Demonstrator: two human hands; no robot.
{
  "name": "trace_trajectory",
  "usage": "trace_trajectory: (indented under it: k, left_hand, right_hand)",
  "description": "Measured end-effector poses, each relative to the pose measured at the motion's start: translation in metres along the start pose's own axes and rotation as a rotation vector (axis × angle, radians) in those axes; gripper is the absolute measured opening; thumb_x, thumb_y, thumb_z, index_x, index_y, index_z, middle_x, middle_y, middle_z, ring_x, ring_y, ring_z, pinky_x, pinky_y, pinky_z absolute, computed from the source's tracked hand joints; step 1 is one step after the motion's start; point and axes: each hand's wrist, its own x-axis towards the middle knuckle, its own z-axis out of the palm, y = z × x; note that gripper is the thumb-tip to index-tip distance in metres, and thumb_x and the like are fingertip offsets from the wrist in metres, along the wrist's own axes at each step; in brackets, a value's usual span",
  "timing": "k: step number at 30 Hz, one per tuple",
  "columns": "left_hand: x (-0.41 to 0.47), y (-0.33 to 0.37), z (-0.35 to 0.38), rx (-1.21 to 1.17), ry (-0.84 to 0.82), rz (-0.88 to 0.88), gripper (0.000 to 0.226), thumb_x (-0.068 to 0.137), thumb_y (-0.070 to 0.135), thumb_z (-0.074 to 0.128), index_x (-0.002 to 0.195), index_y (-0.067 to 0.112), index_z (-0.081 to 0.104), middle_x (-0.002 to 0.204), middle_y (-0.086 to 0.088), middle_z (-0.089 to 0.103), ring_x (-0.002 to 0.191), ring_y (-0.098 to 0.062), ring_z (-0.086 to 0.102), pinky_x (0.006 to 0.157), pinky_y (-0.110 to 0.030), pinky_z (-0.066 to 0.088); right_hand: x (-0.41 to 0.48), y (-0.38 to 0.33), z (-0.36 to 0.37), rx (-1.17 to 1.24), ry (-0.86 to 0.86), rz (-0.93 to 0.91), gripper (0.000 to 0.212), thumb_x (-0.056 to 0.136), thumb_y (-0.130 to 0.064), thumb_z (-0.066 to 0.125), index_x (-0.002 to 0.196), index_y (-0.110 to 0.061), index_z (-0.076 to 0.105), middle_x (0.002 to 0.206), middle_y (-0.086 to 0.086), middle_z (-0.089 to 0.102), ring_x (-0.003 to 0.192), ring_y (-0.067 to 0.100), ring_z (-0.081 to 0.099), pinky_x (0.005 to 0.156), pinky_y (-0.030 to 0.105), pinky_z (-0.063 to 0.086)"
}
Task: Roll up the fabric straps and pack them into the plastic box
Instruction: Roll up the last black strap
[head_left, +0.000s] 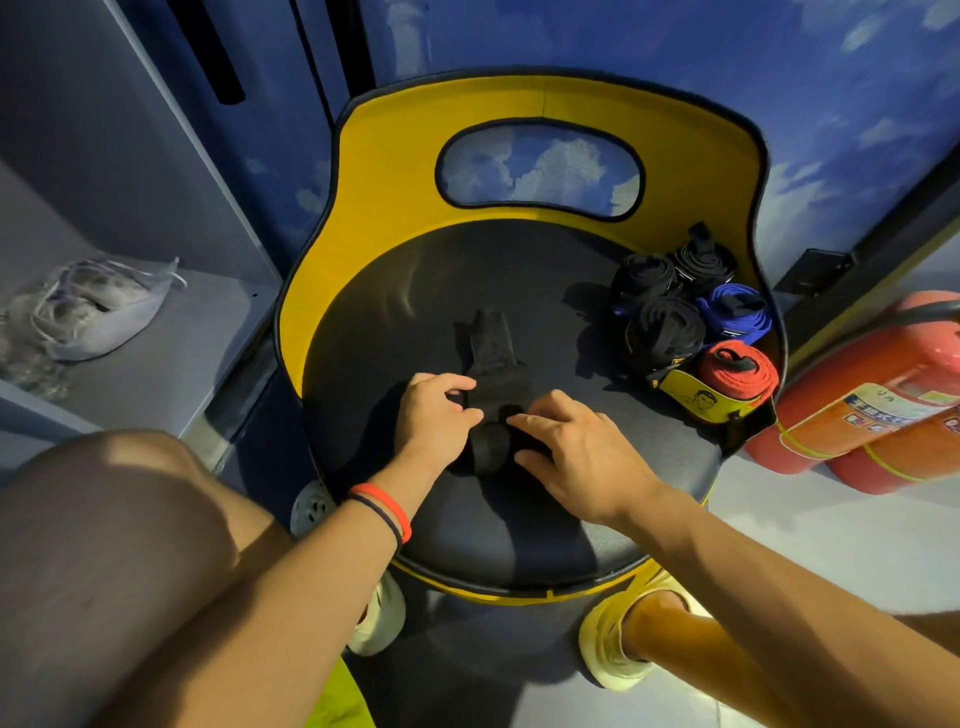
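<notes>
Centrally left hand (441, 410), right hand (576, 457) grip half-rolled black strap (493, 358) on seat (415, 291); rolled straps (685, 312) heaped right, extinguishers (857, 415) beyond

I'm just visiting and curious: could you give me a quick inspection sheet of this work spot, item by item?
Surface: round black chair seat with a yellow backrest, used as the worktop.
Job's things: black strap partly rolled, its tail lying flat toward the backrest; finished rolls in black, blue and red piled at the seat's right edge; plastic box not seen.
Clutter: plastic bag on the shelf to the left.
Hands: left hand and right hand both hold the strap's rolled end, fingers curled on it.
Cables: nothing seen.
Surroundings: red fire extinguishers lying right of the chair; blue cloud-patterned wall behind.
</notes>
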Motion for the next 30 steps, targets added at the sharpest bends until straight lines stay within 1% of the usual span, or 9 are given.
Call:
trace_trajectory:
  k: [5, 9, 11, 14, 17, 19, 21, 24, 30]
  left_hand:
    - [-0.006, -0.004, -0.006, -0.065, 0.001, -0.041, 0.02, 0.094, 0.009, 0.067, 0.103, 0.023, 0.078, 0.1, 0.009, 0.072, 0.095, -0.007, 0.068, 0.07, -0.012, 0.045]
    - [-0.029, -0.014, -0.012, -0.184, 0.0, -0.032, 0.015, 0.098, 0.03, 0.064, 0.107, 0.029, 0.076, 0.107, 0.015, 0.072, 0.104, -0.009, 0.067, 0.093, -0.03, 0.056]
    - [-0.037, -0.018, -0.018, -0.243, -0.099, -0.062, 0.027, 0.091, 0.039, 0.073, 0.118, 0.034, 0.071, 0.115, 0.018, 0.069, 0.11, -0.008, 0.065, 0.1, -0.032, 0.053]
    - [-0.042, -0.015, -0.027, -0.196, -0.232, -0.09, 0.054, 0.08, 0.036, 0.085, 0.13, 0.03, 0.064, 0.125, 0.014, 0.066, 0.112, -0.003, 0.061, 0.094, -0.024, 0.046]
    - [-0.05, -0.013, -0.033, -0.11, -0.197, -0.092, 0.059, 0.078, 0.036, 0.086, 0.13, 0.034, 0.06, 0.123, 0.01, 0.06, 0.105, -0.004, 0.06, 0.085, -0.024, 0.045]
    - [-0.055, -0.013, -0.034, -0.041, -0.258, -0.093, 0.055, 0.078, 0.041, 0.085, 0.126, 0.041, 0.059, 0.115, 0.011, 0.055, 0.109, -0.01, 0.06, 0.092, -0.03, 0.049]
    - [-0.061, -0.012, -0.036, -0.071, -0.352, -0.126, 0.043, 0.08, 0.04, 0.085, 0.116, 0.039, 0.062, 0.103, 0.015, 0.055, 0.101, -0.013, 0.067, 0.094, -0.036, 0.057]
    - [-0.064, -0.009, -0.038, -0.193, -0.443, -0.208, 0.03, 0.085, 0.026, 0.083, 0.112, 0.024, 0.068, 0.095, 0.009, 0.065, 0.089, -0.008, 0.07, 0.082, -0.025, 0.061]
    - [-0.057, 0.0, -0.043, -0.316, -0.447, -0.362, 0.02, 0.09, 0.028, 0.078, 0.092, 0.013, 0.066, 0.105, -0.013, 0.072, 0.096, -0.02, 0.073, 0.082, -0.028, 0.062]
  right_hand:
    - [0.018, 0.001, 0.0, 0.176, -0.073, 0.13, 0.045, 0.103, -0.038, 0.051, 0.146, -0.023, 0.053, 0.132, -0.002, 0.045, 0.122, 0.023, 0.049, 0.104, 0.039, 0.046]
    - [0.031, 0.001, -0.001, 0.296, -0.051, 0.25, 0.039, 0.103, -0.039, 0.054, 0.136, -0.021, 0.061, 0.125, 0.001, 0.052, 0.118, 0.024, 0.055, 0.1, 0.034, 0.046]
    - [0.034, 0.001, 0.001, 0.358, 0.058, 0.331, 0.029, 0.1, -0.044, 0.057, 0.118, -0.023, 0.064, 0.108, 0.0, 0.061, 0.103, 0.025, 0.061, 0.089, 0.041, 0.052]
    - [0.035, -0.001, 0.004, 0.429, 0.152, 0.406, 0.031, 0.096, -0.05, 0.062, 0.093, -0.022, 0.051, 0.08, -0.006, 0.061, 0.078, 0.02, 0.059, 0.067, 0.037, 0.047]
    - [0.03, -0.007, 0.006, 0.379, 0.148, 0.378, 0.036, 0.093, -0.055, 0.063, 0.08, -0.026, 0.047, 0.071, -0.007, 0.056, 0.067, 0.01, 0.053, 0.056, 0.027, 0.035]
    - [0.023, -0.009, 0.007, 0.325, 0.145, 0.367, 0.038, 0.093, -0.057, 0.062, 0.075, -0.028, 0.045, 0.074, -0.009, 0.053, 0.067, 0.012, 0.052, 0.056, 0.027, 0.034]
    - [0.015, -0.006, 0.011, 0.275, 0.133, 0.365, 0.038, 0.092, -0.06, 0.06, 0.077, -0.027, 0.05, 0.084, -0.005, 0.05, 0.073, 0.02, 0.054, 0.062, 0.031, 0.038]
    - [0.004, -0.003, 0.018, 0.263, 0.093, 0.324, 0.042, 0.093, -0.064, 0.054, 0.078, -0.025, 0.053, 0.085, -0.002, 0.055, 0.076, 0.021, 0.055, 0.062, 0.033, 0.04]
    - [-0.012, 0.001, -0.003, 0.302, 0.009, 0.12, 0.048, 0.081, -0.068, 0.067, 0.107, -0.032, 0.049, 0.1, -0.012, 0.058, 0.086, 0.015, 0.059, 0.071, 0.037, 0.052]
